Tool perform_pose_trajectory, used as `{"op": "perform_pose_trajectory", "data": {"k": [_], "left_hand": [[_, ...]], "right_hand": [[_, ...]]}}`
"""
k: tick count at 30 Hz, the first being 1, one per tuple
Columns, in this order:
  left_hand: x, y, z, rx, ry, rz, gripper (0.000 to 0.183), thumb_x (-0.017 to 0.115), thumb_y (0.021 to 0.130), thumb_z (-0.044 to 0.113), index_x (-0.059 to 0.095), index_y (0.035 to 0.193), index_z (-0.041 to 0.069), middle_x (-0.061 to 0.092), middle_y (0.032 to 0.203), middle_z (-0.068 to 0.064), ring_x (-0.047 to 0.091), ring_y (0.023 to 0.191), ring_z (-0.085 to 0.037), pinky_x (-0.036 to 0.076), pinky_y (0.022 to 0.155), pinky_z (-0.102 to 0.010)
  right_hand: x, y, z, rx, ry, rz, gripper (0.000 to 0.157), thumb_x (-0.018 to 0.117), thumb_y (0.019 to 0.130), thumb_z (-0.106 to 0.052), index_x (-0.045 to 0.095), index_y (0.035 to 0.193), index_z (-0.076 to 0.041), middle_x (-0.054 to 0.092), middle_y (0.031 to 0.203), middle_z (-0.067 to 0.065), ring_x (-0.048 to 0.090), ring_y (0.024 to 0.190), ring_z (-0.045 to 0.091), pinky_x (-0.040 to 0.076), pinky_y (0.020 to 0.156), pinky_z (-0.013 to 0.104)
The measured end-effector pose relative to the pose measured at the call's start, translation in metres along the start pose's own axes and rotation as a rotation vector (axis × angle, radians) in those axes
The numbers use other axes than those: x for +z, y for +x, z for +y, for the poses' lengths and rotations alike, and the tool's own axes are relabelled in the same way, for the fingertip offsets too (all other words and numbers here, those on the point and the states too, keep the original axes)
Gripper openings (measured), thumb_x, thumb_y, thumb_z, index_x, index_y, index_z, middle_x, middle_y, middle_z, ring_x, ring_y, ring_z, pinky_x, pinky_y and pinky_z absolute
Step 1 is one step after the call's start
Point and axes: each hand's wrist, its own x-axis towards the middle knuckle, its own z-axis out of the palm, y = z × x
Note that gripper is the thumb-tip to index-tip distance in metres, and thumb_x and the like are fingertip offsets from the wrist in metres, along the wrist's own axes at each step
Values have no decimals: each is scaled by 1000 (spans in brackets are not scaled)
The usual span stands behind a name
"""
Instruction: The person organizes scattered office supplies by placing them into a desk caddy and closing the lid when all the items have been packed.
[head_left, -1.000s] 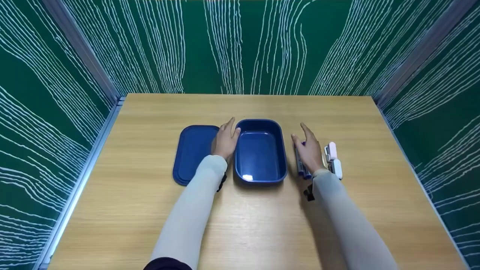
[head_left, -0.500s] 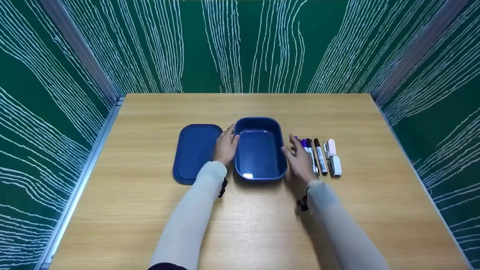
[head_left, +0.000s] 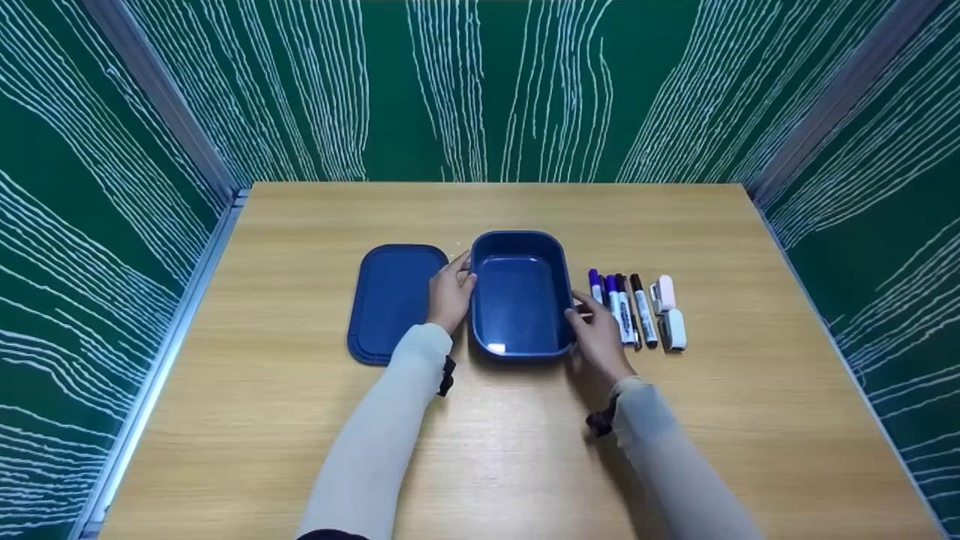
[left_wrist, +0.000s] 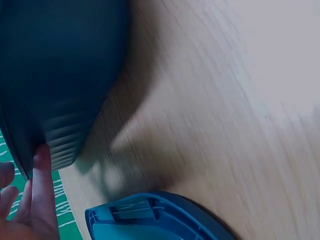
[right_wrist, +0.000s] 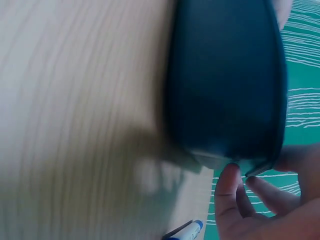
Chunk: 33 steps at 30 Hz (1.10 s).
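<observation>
Our right hand [head_left: 598,335] has come in leftward from over the markers to the right wall of the blue box [head_left: 521,304]. We have the box mid-table, upright, its inside facing up; whether its base touches the table [head_left: 510,442], we cannot tell. Our right thumb and fingers pinch its near right rim, and our left hand [head_left: 449,300] pinches the left rim, farther off. We'd do best matching both grips to keep it level, clear of the lid [head_left: 394,300] at left and the markers [head_left: 625,322] at right.
</observation>
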Motion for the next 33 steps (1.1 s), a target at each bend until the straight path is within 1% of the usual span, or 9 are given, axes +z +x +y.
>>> {"op": "perform_pose_trajectory", "data": {"k": [4,7,11,14,17,20,24,29,33], "left_hand": [[-1,-1,0,-27,-57,-11,47,60,96,4,51,143,5,64,128,-15,65,113,-25,53,96,-31],[-3,-3,-2,-50,-97,-16,46,61,96,4,53,141,4,65,128,-15,65,112,-25,57,86,-30],[-5,-6,-2,-111,-147,-28,43,62,95,5,57,138,7,66,127,-13,67,108,-22,60,67,-30],[-7,-8,-1,-165,-181,-39,40,63,95,5,60,135,6,67,125,-12,68,104,-20,60,62,-30],[-9,-10,0,-212,-214,-53,38,64,94,5,63,132,5,67,122,-12,67,100,-18,59,60,-28],[-11,-12,0,-247,-258,-70,38,66,92,4,63,130,3,68,121,-13,66,91,-16,58,57,-24],[-14,-14,0,-299,-341,-108,42,68,91,2,62,132,3,66,125,-14,66,84,-15,58,59,-23],[-18,-16,-2,-352,-427,-159,47,68,89,-1,59,135,4,63,131,-15,69,93,-20,60,66,-26],[-21,-17,-5,-381,-459,-189,48,68,89,-1,58,136,5,62,133,-13,69,97,-21,60,74,-29]], "right_hand": [[-1,-6,-2,22,21,10,44,52,100,-14,50,143,-4,59,113,19,56,105,28,48,85,29],[-2,-9,-4,31,28,5,44,52,99,-10,50,142,-1,58,108,15,55,101,24,46,77,21],[-3,-11,-4,35,34,-18,45,53,98,-6,49,142,0,56,103,11,53,97,21,45,74,19],[-4,-12,-4,47,48,-34,45,53,98,-5,49,143,-3,55,101,8,51,96,19,45,75,19],[-6,-12,-5,67,51,-49,46,53,99,-7,48,145,-5,55,104,9,51,97,19,46,76,20],[-6,-13,-4,88,47,-54,46,53,100,-9,47,146,-8,56,108,12,53,100,21,47,76,21],[-6,-14,-4,101,59,-49,46,53,101,-10,47,146,-9,56,111,13,53,101,22,46,78,22],[-5,-15,-2,65,81,-18,44,55,99,-8,50,143,-5,59,104,13,54,93,17,46,73,19],[-4,-17,-1,68,116,-21,44,55,100,-9,51,143,-6,58,101,11,54,85,13,49,68,20]]}}
